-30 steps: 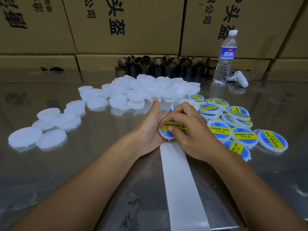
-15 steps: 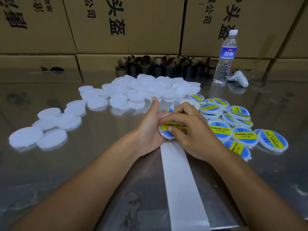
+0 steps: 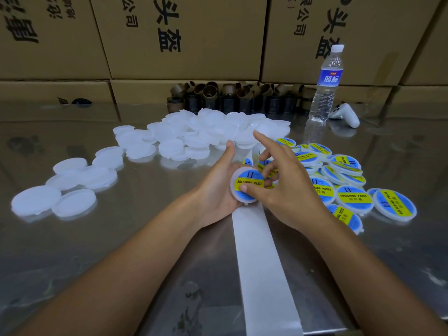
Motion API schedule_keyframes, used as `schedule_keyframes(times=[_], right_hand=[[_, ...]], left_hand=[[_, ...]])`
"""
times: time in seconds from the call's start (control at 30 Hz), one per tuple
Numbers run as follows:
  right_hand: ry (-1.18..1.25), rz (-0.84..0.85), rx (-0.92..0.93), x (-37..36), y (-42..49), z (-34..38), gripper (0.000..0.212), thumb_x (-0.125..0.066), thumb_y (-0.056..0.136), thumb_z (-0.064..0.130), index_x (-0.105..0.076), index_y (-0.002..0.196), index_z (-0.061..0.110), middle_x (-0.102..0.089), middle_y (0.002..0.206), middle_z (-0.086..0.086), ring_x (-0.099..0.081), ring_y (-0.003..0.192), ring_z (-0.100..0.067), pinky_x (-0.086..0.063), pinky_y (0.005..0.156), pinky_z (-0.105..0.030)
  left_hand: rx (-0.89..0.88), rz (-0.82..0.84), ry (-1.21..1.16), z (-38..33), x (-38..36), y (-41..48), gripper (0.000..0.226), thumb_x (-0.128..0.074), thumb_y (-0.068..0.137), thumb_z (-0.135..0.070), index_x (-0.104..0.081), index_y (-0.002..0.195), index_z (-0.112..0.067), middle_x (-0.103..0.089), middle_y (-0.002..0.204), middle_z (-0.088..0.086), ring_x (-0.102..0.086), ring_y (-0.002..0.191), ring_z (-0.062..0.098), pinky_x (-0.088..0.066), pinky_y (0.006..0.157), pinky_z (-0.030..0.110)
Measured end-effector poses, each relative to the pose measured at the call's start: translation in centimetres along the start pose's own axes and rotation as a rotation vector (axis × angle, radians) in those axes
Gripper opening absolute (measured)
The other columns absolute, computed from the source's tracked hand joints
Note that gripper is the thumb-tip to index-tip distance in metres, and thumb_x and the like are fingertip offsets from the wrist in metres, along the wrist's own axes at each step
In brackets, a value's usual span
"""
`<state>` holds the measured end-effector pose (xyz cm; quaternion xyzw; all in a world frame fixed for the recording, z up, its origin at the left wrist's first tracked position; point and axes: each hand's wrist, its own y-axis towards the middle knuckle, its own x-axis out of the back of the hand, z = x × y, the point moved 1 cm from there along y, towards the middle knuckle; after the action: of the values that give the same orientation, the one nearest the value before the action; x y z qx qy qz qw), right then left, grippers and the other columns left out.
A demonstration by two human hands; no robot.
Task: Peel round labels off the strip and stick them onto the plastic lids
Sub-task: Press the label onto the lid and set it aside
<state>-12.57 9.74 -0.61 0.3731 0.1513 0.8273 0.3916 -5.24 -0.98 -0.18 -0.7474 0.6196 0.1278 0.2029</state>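
My left hand [image 3: 218, 190] grasps one lid [image 3: 244, 201] from the left, palm cupped behind it and thumb pointing up beside its rim. The round blue and yellow label [image 3: 248, 183] is already on its face, reading SOLDERING PASTE. My right hand [image 3: 283, 190] comes in from the other side. Its thumb presses on the lower part of the label, the middle fingers curl against the lid's right rim, and the forefinger sticks straight out toward the far edge.

Just under both hands the white strip [image 3: 263, 267] begins, lying flat on the shiny desk [image 3: 145, 238] and running to its near edge; behind my right fingers it bears more labels. Right of my hands a heap of labelled lids [image 3: 349, 197] overlaps toward the right edge. Beyond my fingertips sits a pile of plain lids [image 3: 206, 134], with a looser scatter trailing to the left edge.

Along the far edge stand brown tubes [image 3: 237, 98]. Near the far right corner are a water bottle [image 3: 326, 88] and a white controller [image 3: 348, 116]. Cardboard boxes [image 3: 181, 37] are stacked behind everything.
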Motion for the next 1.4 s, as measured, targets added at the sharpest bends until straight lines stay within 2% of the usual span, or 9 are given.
schedule_keyframes(times=[0.13, 0.3, 0.43, 0.53, 0.67, 0.83, 1.07, 1.27, 1.4], right_hand=[[-0.048, -0.029, -0.026, -0.06, 0.03, -0.22, 0.063, -0.078, 0.074, 0.020, -0.048, 0.127, 0.036, -0.045, 0.095, 0.015, -0.045, 0.076, 0.004, -0.040, 0.062, -0.007], [-0.022, -0.088, -0.051, 0.05, 0.35, 0.18, 0.019, -0.064, 0.086, 0.011, -0.063, 0.094, 0.028, -0.061, 0.086, 0.002, -0.051, 0.071, 0.005, -0.036, 0.062, -0.004], [0.032, -0.098, -0.115, 0.00, 0.45, -0.06, 0.016, -0.064, 0.086, 0.010, -0.063, 0.095, 0.024, -0.061, 0.083, 0.003, -0.050, 0.067, -0.002, -0.038, 0.058, -0.007], [0.127, -0.153, -0.185, 0.14, 0.56, -0.31, 0.015, -0.066, 0.087, 0.017, -0.058, 0.097, 0.026, -0.058, 0.081, 0.004, -0.054, 0.068, -0.009, -0.046, 0.058, -0.017], [0.200, -0.232, -0.248, 0.46, 0.76, -0.12, 0.017, -0.069, 0.085, 0.027, -0.058, 0.096, 0.020, -0.060, 0.082, 0.000, -0.057, 0.072, -0.012, -0.048, 0.065, -0.022], [0.270, -0.103, -0.275, 0.39, 0.60, 0.59, 0.013, -0.066, 0.086, 0.026, -0.065, 0.078, 0.016, -0.068, 0.073, -0.014, -0.058, 0.062, -0.014, -0.053, 0.069, -0.039], [0.268, -0.203, -0.301, 0.86, 0.80, 0.30, 0.016, -0.063, 0.089, 0.026, -0.064, 0.078, 0.014, -0.062, 0.064, -0.005, -0.051, 0.049, -0.003, -0.044, 0.057, -0.020], [0.293, -0.083, -0.311, 0.65, 0.60, 0.36, 0.013, -0.062, 0.090, 0.023, -0.064, 0.086, 0.011, -0.067, 0.068, -0.012, -0.057, 0.050, -0.004, -0.044, 0.054, -0.013], [0.261, -0.128, -0.313, 0.68, 0.58, 0.33, 0.014, -0.062, 0.090, 0.022, -0.064, 0.080, 0.014, -0.066, 0.067, -0.017, -0.054, 0.050, -0.009, -0.044, 0.054, -0.019]], left_hand=[[0.015, 0.026, 0.020, -0.04, -0.06, 0.02, 0.076, -0.016, 0.096, -0.061, -0.048, 0.134, -0.004, -0.056, 0.125, 0.018, -0.053, 0.113, 0.028, -0.041, 0.102, 0.033], [-0.037, 0.034, 0.024, 0.20, -0.06, -0.04, 0.053, -0.030, 0.100, -0.045, -0.056, 0.126, -0.007, -0.067, 0.114, 0.009, -0.067, 0.098, 0.017, -0.053, 0.088, 0.028], [-0.114, -0.033, 0.118, 0.49, 0.26, 0.00, 0.032, -0.042, 0.101, -0.021, -0.061, 0.113, 0.003, -0.070, 0.101, 0.013, -0.070, 0.084, 0.017, -0.058, 0.075, 0.024], [-0.168, -0.057, 0.148, 0.46, 0.42, -0.04, 0.030, -0.041, 0.101, -0.022, -0.064, 0.102, -0.003, -0.073, 0.088, 0.008, -0.070, 0.076, 0.015, -0.055, 0.064, 0.021], [-0.260, -0.070, 0.105, 0.23, 0.37, 0.12, 0.030, -0.041, 0.100, -0.026, -0.064, 0.104, -0.007, -0.069, 0.100, 0.011, -0.067, 0.085, 0.019, -0.052, 0.073, 0.026], [-0.308, -0.070, 0.064, 0.02, 0.20, 0.00, 0.027, -0.043, 0.099, -0.027, -0.066, 0.103, -0.012, -0.073, 0.096, 0.005, -0.070, 0.081, 0.014, -0.052, 0.062, 0.020], [-0.375, -0.137, 0.267, 0.17, 0.54, -0.09, 0.023, -0.049, 0.097, -0.020, -0.067, 0.104, -0.007, -0.073, 0.090, 0.004, -0.069, 0.080, 0.009, -0.053, 0.069, 0.018], [-0.390, -0.197, 0.318, 0.15, 0.57, -0.17, 0.024, -0.051, 0.097, -0.020, -0.068, 0.105, -0.006, -0.071, 0.093, 0.010, -0.065, 0.079, 0.011, -0.051, 0.068, 0.018], [-0.384, -0.169, 0.280, 0.23, 0.37, -0.21, 0.021, -0.055, 0.094, -0.016, -0.066, 0.109, -0.005, -0.072, 0.096, 0.009, -0.067, 0.081, 0.010, -0.054, 0.069, 0.019]])
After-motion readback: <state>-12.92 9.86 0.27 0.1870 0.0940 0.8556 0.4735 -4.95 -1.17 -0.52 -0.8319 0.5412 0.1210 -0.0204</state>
